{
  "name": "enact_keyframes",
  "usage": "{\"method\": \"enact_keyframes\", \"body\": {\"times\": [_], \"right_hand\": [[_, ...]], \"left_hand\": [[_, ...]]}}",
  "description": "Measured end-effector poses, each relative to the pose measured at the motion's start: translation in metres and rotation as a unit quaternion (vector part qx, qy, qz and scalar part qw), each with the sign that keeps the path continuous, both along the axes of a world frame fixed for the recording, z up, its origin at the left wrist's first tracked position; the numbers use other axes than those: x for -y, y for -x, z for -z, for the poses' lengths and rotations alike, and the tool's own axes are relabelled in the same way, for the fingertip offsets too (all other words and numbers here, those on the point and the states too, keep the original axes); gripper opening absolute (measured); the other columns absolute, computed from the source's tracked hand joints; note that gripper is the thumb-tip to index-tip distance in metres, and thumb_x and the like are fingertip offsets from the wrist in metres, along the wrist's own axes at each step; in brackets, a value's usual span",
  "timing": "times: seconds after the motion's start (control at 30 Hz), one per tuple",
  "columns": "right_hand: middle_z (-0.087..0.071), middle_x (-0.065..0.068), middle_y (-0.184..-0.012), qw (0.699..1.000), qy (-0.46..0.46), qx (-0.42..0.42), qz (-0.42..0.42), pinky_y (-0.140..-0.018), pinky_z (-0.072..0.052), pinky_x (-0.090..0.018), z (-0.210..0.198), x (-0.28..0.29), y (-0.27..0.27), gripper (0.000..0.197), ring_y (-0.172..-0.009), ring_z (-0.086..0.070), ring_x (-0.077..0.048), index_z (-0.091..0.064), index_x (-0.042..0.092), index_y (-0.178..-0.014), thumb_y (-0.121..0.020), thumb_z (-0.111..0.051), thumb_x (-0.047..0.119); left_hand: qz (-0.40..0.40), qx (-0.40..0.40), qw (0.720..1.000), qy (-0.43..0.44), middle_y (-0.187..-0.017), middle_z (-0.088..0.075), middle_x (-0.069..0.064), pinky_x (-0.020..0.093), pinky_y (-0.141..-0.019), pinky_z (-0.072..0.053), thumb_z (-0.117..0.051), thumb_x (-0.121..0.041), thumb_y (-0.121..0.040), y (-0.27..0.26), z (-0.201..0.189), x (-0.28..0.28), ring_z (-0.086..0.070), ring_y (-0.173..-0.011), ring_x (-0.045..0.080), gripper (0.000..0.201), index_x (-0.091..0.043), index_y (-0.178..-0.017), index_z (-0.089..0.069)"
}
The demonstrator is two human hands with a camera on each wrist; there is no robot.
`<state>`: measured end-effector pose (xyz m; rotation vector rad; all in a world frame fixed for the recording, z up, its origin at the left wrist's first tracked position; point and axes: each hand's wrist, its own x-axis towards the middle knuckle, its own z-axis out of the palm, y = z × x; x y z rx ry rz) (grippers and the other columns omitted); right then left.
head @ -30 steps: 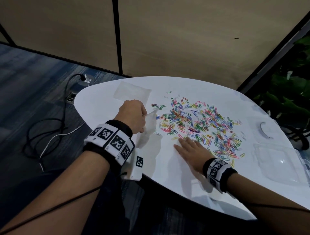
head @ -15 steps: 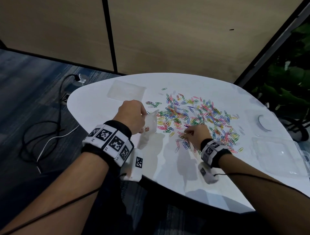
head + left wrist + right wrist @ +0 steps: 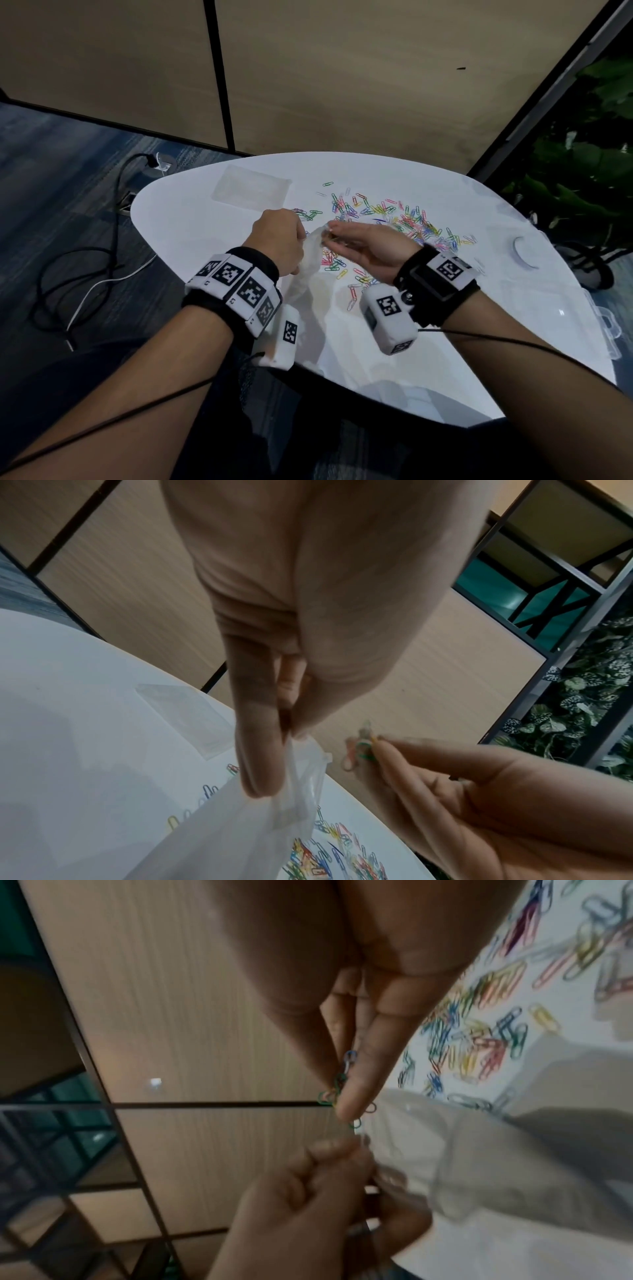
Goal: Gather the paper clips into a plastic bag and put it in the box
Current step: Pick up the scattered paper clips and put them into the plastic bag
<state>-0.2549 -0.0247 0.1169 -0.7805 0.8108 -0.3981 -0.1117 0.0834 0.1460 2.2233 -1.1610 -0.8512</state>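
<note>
A scatter of coloured paper clips (image 3: 387,219) lies on the white table (image 3: 191,226). My left hand (image 3: 279,241) pinches the rim of a clear plastic bag (image 3: 306,270) between thumb and fingers (image 3: 260,753), and the bag (image 3: 232,831) hangs down to the table. My right hand (image 3: 363,241) is raised just right of the bag's mouth and pinches a small bunch of paper clips (image 3: 339,1085) between its fingertips (image 3: 352,1093). That bunch of clips (image 3: 359,748) shows beside the bag's rim in the left wrist view. A clear plastic box (image 3: 561,308) sits at the table's right edge.
A second flat clear bag (image 3: 251,186) lies at the back left of the table. A round white lid (image 3: 525,251) rests right of the clips. Cables (image 3: 85,270) trail on the carpet at left. Plants (image 3: 582,192) stand at right, wall panels behind.
My right hand went from lying flat on the table to picking up clips, then rose and moved left to the bag's mouth. My left hand kept holding the bag.
</note>
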Motion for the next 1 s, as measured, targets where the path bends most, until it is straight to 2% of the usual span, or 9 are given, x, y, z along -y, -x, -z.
{"method": "enact_keyframes", "body": {"times": [0.2, 0.33, 0.4, 0.53, 0.6, 0.67, 0.83, 0.9, 1.0], "right_hand": [[-0.067, -0.023, -0.097, 0.985, 0.123, -0.12, -0.019, -0.08, -0.059, -0.026, 0.012, -0.027, -0.02, 0.029, -0.087, -0.065, -0.028, -0.069, -0.002, -0.093, -0.083, -0.051, -0.022], [-0.071, -0.02, -0.079, 0.944, 0.279, -0.174, -0.035, -0.075, -0.061, -0.031, 0.013, -0.032, -0.019, 0.015, -0.07, -0.069, -0.026, -0.072, 0.004, -0.078, -0.078, -0.069, -0.011], [-0.072, -0.01, -0.07, 0.883, 0.404, -0.232, -0.062, -0.069, -0.061, -0.029, 0.014, -0.033, -0.02, 0.007, -0.061, -0.067, -0.017, -0.075, 0.008, -0.082, -0.08, -0.072, 0.002], [-0.076, 0.0, -0.089, 0.683, 0.613, -0.328, -0.222, -0.082, -0.053, -0.031, 0.014, -0.033, -0.024, 0.018, -0.082, -0.068, -0.019, -0.078, 0.023, -0.093, -0.088, -0.061, 0.022], [-0.076, 0.002, -0.097, 0.663, 0.621, -0.339, -0.244, -0.09, -0.05, -0.029, 0.007, -0.031, -0.023, 0.019, -0.088, -0.069, -0.016, -0.077, 0.023, -0.1, -0.088, -0.063, 0.022], [-0.076, 0.004, -0.098, 0.679, 0.622, -0.317, -0.226, -0.09, -0.052, -0.03, 0.0, -0.028, -0.02, 0.017, -0.083, -0.07, -0.009, -0.077, 0.022, -0.1, -0.085, -0.067, 0.021], [-0.075, 0.008, -0.09, 0.704, 0.66, -0.255, -0.065, -0.079, -0.056, -0.028, -0.002, -0.011, -0.001, 0.013, -0.08, -0.068, -0.005, -0.077, 0.022, -0.092, -0.086, -0.066, 0.018], [-0.072, 0.005, -0.109, 0.669, 0.665, -0.3, -0.143, -0.089, -0.055, -0.034, 0.018, -0.004, 0.012, 0.02, -0.096, -0.066, -0.01, -0.074, 0.023, -0.104, -0.091, -0.059, 0.018], [-0.043, -0.002, -0.15, 0.532, 0.666, -0.344, -0.394, -0.11, -0.039, -0.045, 0.076, -0.01, 0.041, 0.038, -0.136, -0.042, -0.023, -0.055, 0.023, -0.136, -0.098, -0.047, 0.02]], "left_hand": [[-0.004, 0.007, 1.0, 0.006, -0.09, -0.078, 0.014, 0.039, -0.077, -0.065, -0.057, -0.002, -0.096, 0.004, -0.001, 0.0, -0.08, -0.073, 0.029, 0.02, -0.016, -0.085, -0.066], [-0.013, -0.021, 1.0, 0.015, -0.093, -0.075, 0.017, 0.038, -0.073, -0.066, -0.056, 0.0, -0.096, 0.002, -0.003, 0.001, -0.079, -0.072, 0.034, 0.031, -0.02, -0.072, -0.058], [-0.017, -0.03, 0.999, 0.016, -0.098, -0.073, 0.017, 0.04, -0.073, -0.066, -0.058, 0.0, -0.096, 0.001, -0.002, 0.001, -0.079, -0.073, 0.035, 0.032, -0.021, -0.073, -0.056], [-0.011, -0.023, 1.0, 0.008, -0.101, -0.073, 0.017, 0.043, -0.077, -0.066, -0.059, 0.0, -0.095, 0.001, 0.0, 0.0, -0.079, -0.076, 0.035, 0.023, -0.017, -0.08, -0.061], [0.0, 0.006, 1.0, -0.002, -0.103, -0.074, 0.017, 0.044, -0.08, -0.065, -0.06, 0.002, -0.093, 0.003, 0.002, 0.0, -0.078, -0.085, 0.035, 0.015, -0.012, -0.09, -0.066], [-0.001, 0.04, 0.999, -0.009, -0.109, -0.072, 0.016, 0.044, -0.083, -0.064, -0.06, 0.0, -0.093, 0.002, 0.003, 0.001, -0.075, -0.093, 0.035, 0.017, -0.008, -0.104, -0.07], [-0.015, 0.08, 0.997, -0.015, -0.112, -0.07, 0.018, 0.043, -0.087, -0.062, -0.052, 0.002, -0.094, -0.01, -0.002, 0.001, -0.075, -0.093, 0.037, 0.023, -0.001, -0.107, -0.071], [-0.014, 0.078, 0.997, -0.022, -0.112, -0.071, 0.018, 0.042, -0.088, -0.062, -0.053, 0.001, -0.094, -0.014, -0.002, 0.0, -0.074, -0.096, 0.036, 0.023, -0.003, -0.108, -0.071], [-0.005, 0.078, 0.996, -0.04, -0.115, -0.072, 0.017, 0.039, -0.09, -0.061, -0.061, -0.001, -0.093, -0.014, -0.003, -0.002, -0.073, -0.103, 0.034, 0.023, -0.004, -0.113, -0.072]]}}
